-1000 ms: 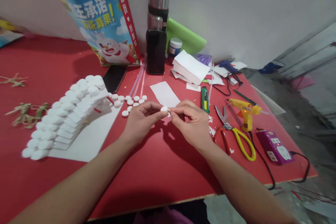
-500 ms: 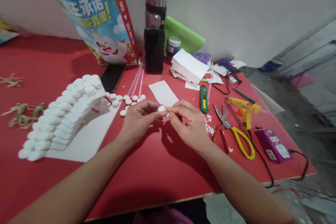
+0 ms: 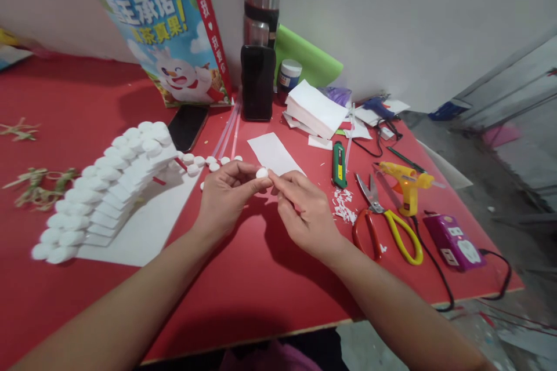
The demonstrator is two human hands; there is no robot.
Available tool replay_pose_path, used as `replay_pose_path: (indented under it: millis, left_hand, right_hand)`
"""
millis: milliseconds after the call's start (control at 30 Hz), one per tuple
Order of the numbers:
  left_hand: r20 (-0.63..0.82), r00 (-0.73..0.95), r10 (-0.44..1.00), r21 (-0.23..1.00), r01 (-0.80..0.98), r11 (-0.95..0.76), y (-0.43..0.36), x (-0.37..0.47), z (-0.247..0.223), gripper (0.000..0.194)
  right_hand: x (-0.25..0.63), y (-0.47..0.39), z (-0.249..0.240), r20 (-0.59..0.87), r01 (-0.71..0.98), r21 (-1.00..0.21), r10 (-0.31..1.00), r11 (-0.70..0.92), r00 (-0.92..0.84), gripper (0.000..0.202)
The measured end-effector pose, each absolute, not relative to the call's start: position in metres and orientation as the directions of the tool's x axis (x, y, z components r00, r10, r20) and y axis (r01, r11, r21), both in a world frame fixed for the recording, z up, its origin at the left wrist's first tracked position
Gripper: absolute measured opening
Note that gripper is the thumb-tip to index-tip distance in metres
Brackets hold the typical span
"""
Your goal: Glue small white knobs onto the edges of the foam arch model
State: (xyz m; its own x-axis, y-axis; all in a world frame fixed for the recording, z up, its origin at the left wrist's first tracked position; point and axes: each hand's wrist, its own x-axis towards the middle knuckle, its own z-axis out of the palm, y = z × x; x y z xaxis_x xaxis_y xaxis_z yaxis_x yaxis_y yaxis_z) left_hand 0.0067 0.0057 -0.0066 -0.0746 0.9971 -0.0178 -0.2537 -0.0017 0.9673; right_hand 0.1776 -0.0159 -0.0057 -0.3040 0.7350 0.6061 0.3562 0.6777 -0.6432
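Observation:
Between the thumb and fingers of my left hand [image 3: 228, 194] is a small white disc [image 3: 261, 173], held above the red table. My right hand [image 3: 307, 211] has its fingers curled and its index fingertip against the disc's right edge; whether it pinches anything small is hidden. Similar white discs [image 3: 192, 170] lie loose behind my left hand. To the left, a curved stepped piece [image 3: 111, 177] built of white discs and white slats stands on a white sheet [image 3: 143, 243]. A blank white paper strip [image 3: 276, 153] lies just beyond my hands.
At right lie a green utility knife [image 3: 339, 165], white scraps [image 3: 344, 207], scissors [image 3: 387, 214] with red and yellow handles, a yellow glue gun [image 3: 407, 182] and a purple power socket [image 3: 452, 240]. Behind stand a phone [image 3: 257, 84], a thermos [image 3: 261, 0] and a printed bag [image 3: 174, 29].
The disc in my left hand has shifted slightly left and up, turning its flat face more to view. My right fingers have moved from a pinch beside it to a pointed index touch.

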Motion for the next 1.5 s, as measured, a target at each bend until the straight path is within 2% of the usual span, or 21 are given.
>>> replay_pose_path:
  millis: [167, 400, 733, 967, 1033, 1133, 1267, 1400, 1500]
  left_hand:
    - [0.027, -0.088, 0.996, 0.983, -0.179, -0.042, 0.006, 0.005, -0.004, 0.029]
    - [0.258, -0.063, 0.964, 0.966, 0.045, -0.256, 0.005, -0.002, -0.005, 0.024]
    - [0.49, 0.078, 0.868, 0.839, 0.228, -0.494, 0.007, -0.006, -0.013, 0.02]
    - [0.6, 0.098, 0.794, 0.728, 0.344, -0.593, 0.008, -0.006, -0.015, 0.019]
    - [0.594, 0.099, 0.798, 0.724, 0.365, -0.585, 0.008, -0.007, -0.016, 0.019]
    - [0.507, 0.073, 0.859, 0.781, 0.383, -0.494, 0.008, -0.007, -0.014, 0.02]
    - [0.393, 0.035, 0.919, 0.852, 0.362, -0.378, 0.006, -0.006, -0.009, 0.02]
    - [0.335, -0.009, 0.942, 0.904, 0.286, -0.319, 0.005, -0.003, -0.006, 0.011]
    - [0.288, -0.062, 0.956, 0.938, 0.217, -0.269, 0.005, -0.001, -0.006, 0.01]
  right_hand:
    - [0.177, -0.017, -0.007, 0.617, 0.351, -0.631, 0.721, 0.692, -0.314, 0.055]
    - [0.182, -0.014, -0.003, 0.584, 0.317, -0.673, 0.743, 0.668, -0.327, 0.048]
    - [0.187, -0.013, -0.003, 0.562, 0.31, -0.699, 0.764, 0.644, -0.319, 0.045]
    - [0.186, -0.012, -0.003, 0.538, 0.307, -0.72, 0.78, 0.623, -0.321, 0.045]
    - [0.185, -0.013, -0.003, 0.52, 0.332, -0.716, 0.787, 0.614, -0.332, 0.045]
    - [0.184, -0.015, -0.002, 0.505, 0.4, -0.672, 0.781, 0.623, -0.368, 0.05]
    - [0.181, -0.02, -0.002, 0.516, 0.514, -0.553, 0.753, 0.656, -0.407, 0.051]
    - [0.179, -0.023, -0.005, 0.513, 0.644, -0.387, 0.735, 0.66, -0.444, 0.049]
    - [0.177, -0.024, -0.005, 0.538, 0.675, -0.32, 0.714, 0.665, -0.449, 0.046]
